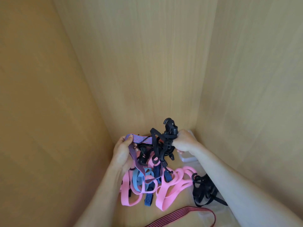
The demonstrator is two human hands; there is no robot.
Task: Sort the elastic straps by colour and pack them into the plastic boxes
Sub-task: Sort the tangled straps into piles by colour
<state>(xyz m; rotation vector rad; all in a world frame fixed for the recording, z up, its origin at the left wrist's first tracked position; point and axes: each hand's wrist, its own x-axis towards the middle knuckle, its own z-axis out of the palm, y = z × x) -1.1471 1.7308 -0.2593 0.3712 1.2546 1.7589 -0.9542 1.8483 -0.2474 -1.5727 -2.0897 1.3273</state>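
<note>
Strap tangle (157, 145) between left hand (122, 154) and right hand (184, 142) — walls (147, 63) tight around

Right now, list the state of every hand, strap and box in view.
left hand: grips the red-blue striped strap.
right hand: grips the black strap tangle.
red-blue striped strap: held up, running into the tangle.
black strap tangle: lifted, unsorted.
pink straps: loose on the surface, mixed with blue straps.
black straps: lying in the plastic box.
plastic box: open.
red-black strap: loose, unpacked.
</note>
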